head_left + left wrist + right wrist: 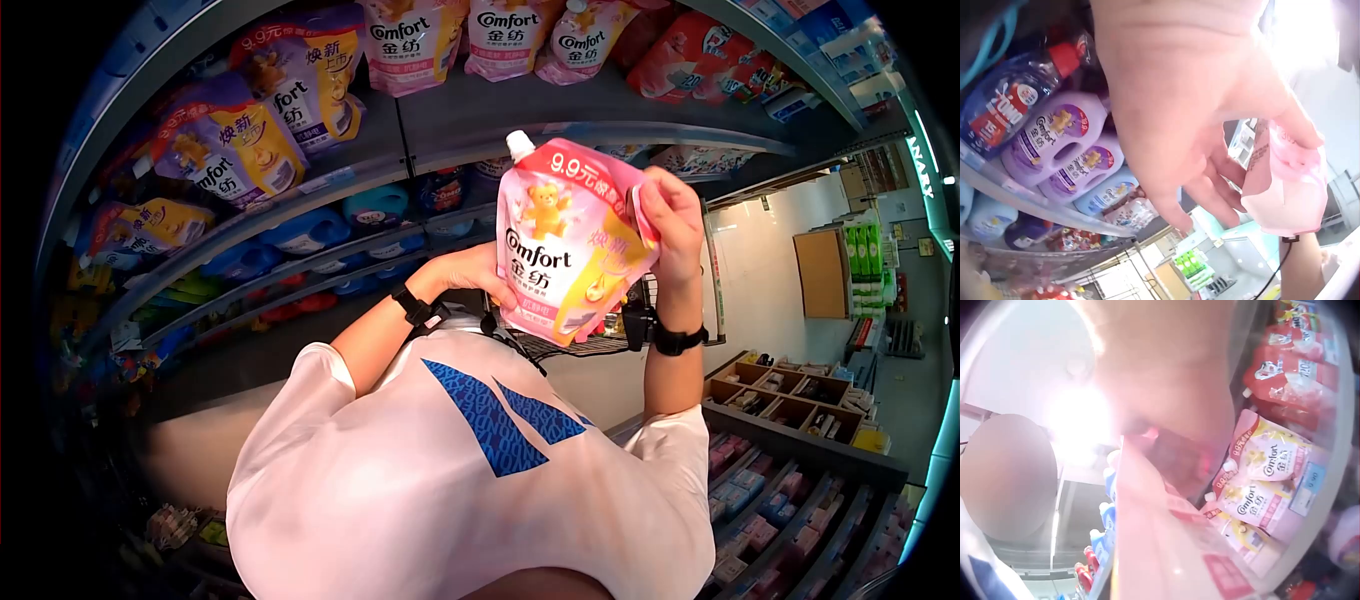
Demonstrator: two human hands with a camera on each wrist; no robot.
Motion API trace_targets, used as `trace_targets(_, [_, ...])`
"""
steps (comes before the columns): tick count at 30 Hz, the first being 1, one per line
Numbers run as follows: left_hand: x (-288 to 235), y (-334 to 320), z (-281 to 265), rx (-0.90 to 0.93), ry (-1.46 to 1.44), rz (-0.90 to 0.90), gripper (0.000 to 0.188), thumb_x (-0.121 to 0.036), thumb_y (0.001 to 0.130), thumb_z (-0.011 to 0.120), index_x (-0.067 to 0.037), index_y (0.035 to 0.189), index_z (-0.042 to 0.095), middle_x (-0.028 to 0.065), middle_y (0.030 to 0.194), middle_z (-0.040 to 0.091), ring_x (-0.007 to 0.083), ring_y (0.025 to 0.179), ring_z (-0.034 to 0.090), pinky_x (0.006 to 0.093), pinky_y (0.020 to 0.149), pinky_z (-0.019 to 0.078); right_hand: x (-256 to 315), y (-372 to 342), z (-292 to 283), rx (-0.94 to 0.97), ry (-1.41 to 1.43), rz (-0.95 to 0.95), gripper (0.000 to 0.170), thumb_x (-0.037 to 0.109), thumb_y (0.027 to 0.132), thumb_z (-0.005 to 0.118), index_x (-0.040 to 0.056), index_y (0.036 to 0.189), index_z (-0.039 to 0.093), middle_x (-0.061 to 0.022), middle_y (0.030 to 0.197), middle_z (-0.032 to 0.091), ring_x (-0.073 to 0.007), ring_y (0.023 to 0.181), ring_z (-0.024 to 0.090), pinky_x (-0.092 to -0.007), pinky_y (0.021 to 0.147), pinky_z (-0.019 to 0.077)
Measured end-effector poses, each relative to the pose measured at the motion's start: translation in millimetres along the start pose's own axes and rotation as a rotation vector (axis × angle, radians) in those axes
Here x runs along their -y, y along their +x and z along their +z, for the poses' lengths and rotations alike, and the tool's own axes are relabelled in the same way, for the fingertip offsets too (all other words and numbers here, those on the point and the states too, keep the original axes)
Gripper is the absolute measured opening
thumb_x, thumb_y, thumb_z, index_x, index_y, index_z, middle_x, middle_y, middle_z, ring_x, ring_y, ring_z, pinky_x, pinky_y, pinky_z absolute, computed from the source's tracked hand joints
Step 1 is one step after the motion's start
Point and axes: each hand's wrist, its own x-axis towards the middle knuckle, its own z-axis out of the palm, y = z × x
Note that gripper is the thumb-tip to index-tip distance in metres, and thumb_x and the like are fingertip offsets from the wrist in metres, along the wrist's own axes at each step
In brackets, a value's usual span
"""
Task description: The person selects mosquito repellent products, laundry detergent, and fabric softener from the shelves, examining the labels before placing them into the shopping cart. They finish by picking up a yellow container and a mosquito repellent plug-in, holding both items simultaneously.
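Observation:
A pink Comfort pouch (545,235) with a white cap is held up before the chest, its printed front toward the head camera. At its upper right edge the right hand (672,222) grips it, fingers curled over the edge. The left hand (470,275) pinches its lower left corner; in the left wrist view that hand (1191,106) has its thumb on the bottom of the pouch (1288,187). In the right wrist view the pouch (1166,544) runs down from the right hand (1166,381), whose fingertips are hidden.
Similar pouches (410,45) stand on the upper shelf, with purple and yellow ones (225,150) to the left. Bottles (1054,134) fill a lower shelf. Behind the pouch is a wire cart (600,345). A divided wooden display (785,395) stands at the right.

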Motion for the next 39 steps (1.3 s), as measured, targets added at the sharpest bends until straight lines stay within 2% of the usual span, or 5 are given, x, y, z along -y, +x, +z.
trace_targets(9, [-49.1, 7.0, 34.5, -0.298, 0.027, 0.365, 0.075, -0.012, 0.072, 0.091, -0.004, 0.137, 0.054, 0.0071, 0.129, 0.067, 0.0149, 0.115, 0.063, 0.0334, 0.104, 0.0486, 36.9, 47.9, 0.8, -0.011, -0.024, -0.067, 0.019, 0.016, 0.103, 0.06, -0.0011, 0.095, 0.065, 0.0003, 0.086, 0.066, -0.0024, 0.074, 0.056, -0.0188, 0.068, 0.044])
trace_targets(15, [-136.9, -13.0, 41.9, -0.865, 0.743, 0.576, 0.071, -0.019, 0.069, 0.094, -0.002, 0.128, 0.059, 0.01, 0.117, 0.072, 0.0162, 0.107, 0.069, 0.0333, 0.096, 0.0544, 84.1, 77.5, 12.3, 0.021, -0.512, -0.472, 0.023, 0.017, 0.103, 0.063, -0.0055, 0.099, 0.068, -0.0013, 0.082, 0.064, -0.0063, 0.073, 0.055, -0.0215, 0.064, 0.0444])
trace_targets(27, [-165.3, -41.1, -41.8, -1.322, 0.863, 0.74, 0.066, -0.008, 0.072, 0.091, 0.001, 0.125, 0.053, 0.0114, 0.115, 0.07, 0.0211, 0.105, 0.07, 0.0331, 0.089, 0.0565, 50.5, 153.8, 70.0, -0.154, -1.25, -1.13, 0.012, 0.008, 0.087, 0.075, 0.0051, 0.098, 0.075, -0.0043, 0.076, 0.071, -0.0188, 0.07, 0.058, -0.0306, 0.06, 0.0484])
trace_targets(29, [-163.3, -44.9, -45.5, -1.361, 0.87, 0.764, 0.059, -0.006, 0.074, 0.089, 0.001, 0.122, 0.055, 0.0107, 0.11, 0.071, 0.0199, 0.101, 0.07, 0.0319, 0.087, 0.0562, 44.2, 149.5, 75.6, -0.322, -0.803, -0.931, 0.007, 0.007, 0.092, 0.071, 0.0028, 0.097, 0.073, -0.0084, 0.077, 0.072, -0.0171, 0.064, 0.065, -0.0282, 0.059, 0.0501])
trace_targets(39, [-157.5, -46.4, -71.5, -1.355, 0.968, 0.772, 0.062, -0.005, 0.082, 0.08, 0.003, 0.134, 0.047, 0.0178, 0.111, 0.071, 0.0233, 0.102, 0.071, 0.0343, 0.083, 0.0551, -1.2, 110.2, 44.3, -0.368, -0.777, -0.718, 0.015, 0.01, 0.095, 0.069, -0.0049, 0.097, 0.071, -0.0077, 0.078, 0.07, -0.0102, 0.069, 0.063, -0.025, 0.064, 0.0496])
